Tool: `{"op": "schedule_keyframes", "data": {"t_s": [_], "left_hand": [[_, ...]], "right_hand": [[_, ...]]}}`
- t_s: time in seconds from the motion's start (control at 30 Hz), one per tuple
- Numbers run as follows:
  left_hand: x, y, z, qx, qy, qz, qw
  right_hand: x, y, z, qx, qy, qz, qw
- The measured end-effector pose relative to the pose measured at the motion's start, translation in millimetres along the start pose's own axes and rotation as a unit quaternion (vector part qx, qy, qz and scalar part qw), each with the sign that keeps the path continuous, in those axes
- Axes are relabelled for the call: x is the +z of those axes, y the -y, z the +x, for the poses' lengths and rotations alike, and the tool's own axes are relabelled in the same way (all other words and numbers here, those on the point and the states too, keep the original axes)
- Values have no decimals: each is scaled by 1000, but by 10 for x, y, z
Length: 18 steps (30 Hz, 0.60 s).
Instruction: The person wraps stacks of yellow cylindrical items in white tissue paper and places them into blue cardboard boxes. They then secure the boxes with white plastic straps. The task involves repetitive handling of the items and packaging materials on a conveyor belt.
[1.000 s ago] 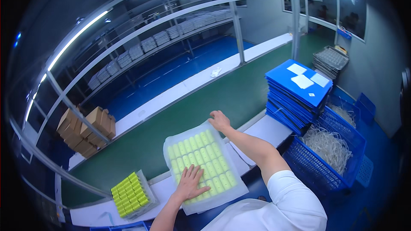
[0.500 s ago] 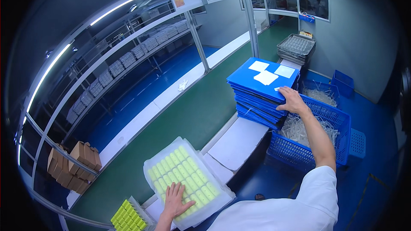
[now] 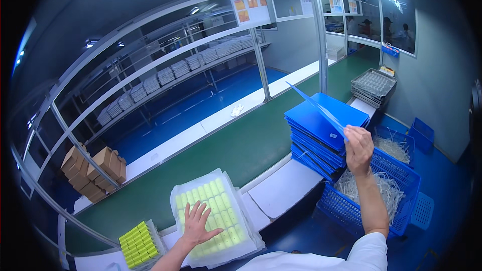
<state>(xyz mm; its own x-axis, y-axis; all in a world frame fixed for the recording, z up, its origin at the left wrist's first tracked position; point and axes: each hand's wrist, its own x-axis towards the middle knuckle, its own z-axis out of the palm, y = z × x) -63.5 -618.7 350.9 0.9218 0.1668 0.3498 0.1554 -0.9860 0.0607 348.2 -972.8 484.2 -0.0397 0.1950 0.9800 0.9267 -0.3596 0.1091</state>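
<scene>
With fingers spread, my left hand (image 3: 197,225) rests on a translucent-sheet-covered tray (image 3: 220,200) of yellow-green pieces set in rows. My right hand (image 3: 359,148) pinches the near edge of a thin blue plastic sheet (image 3: 323,110), which tilts up off a tall stack of blue sheets (image 3: 321,135). The stack stands on the white ledge beside the green belt. Left of the covered tray is a smaller block of bright yellow-green pieces (image 3: 139,243) in a clear tray.
A blue basket (image 3: 341,207) of clear plastic strips stands right of the stack, with a smaller blue basket (image 3: 409,143) behind. Clear trays (image 3: 374,84) are piled at the far end. The green belt (image 3: 211,145) runs along a metal-framed window. Cardboard boxes (image 3: 108,165) sit far left.
My right hand has gripped the top blue sheet's edge and lifted it from the stack. The white papers that lay on top no longer show. My left hand stays on the covered tray.
</scene>
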Motion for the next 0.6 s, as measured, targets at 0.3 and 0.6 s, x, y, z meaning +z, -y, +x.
{"op": "schedule_keyframes", "data": {"t_s": [0.3, 0.6], "left_hand": [[-7, -1058, 1503, -252, -105, -864, 423], [-300, -589, 730, -298, -173, -777, 526]], "right_hand": [[395, 1533, -191, -246, 148, 376, 881], [669, 1349, -285, 159, 297, 238, 911]]}}
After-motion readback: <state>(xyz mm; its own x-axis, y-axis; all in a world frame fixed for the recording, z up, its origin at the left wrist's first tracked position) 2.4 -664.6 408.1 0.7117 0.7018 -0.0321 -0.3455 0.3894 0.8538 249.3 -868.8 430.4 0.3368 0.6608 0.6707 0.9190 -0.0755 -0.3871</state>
